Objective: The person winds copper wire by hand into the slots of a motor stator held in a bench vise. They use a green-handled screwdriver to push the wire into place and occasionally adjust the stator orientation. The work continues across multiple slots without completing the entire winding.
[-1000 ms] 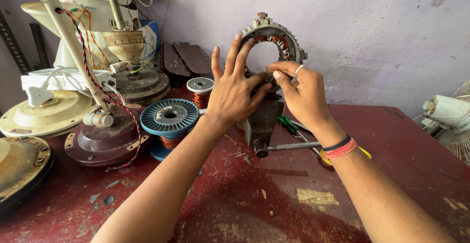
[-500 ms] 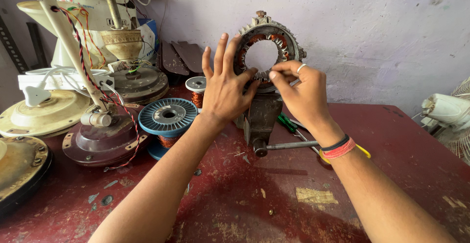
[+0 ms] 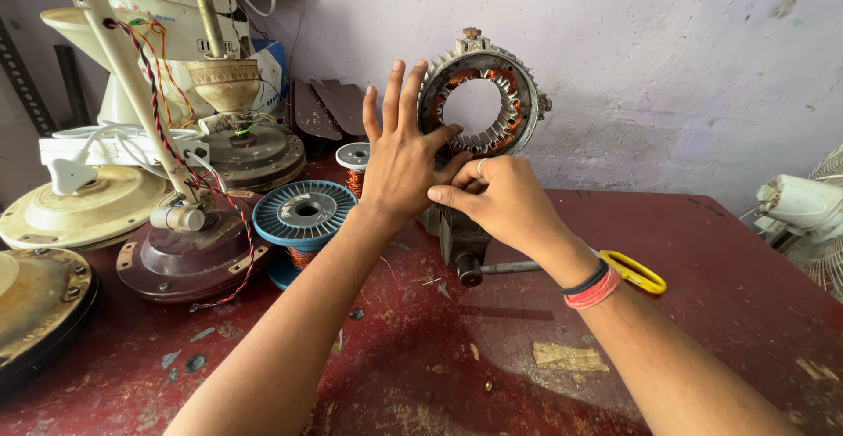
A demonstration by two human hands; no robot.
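Scuffed red bench (image 3: 720,252): both hands work a ring-shaped stator (image 3: 518,93)

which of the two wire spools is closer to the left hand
The small grey-topped spool by the left hand, almost touching the wrist side. The big blue spool sits farther left, nearer the maroon fan motor housing.
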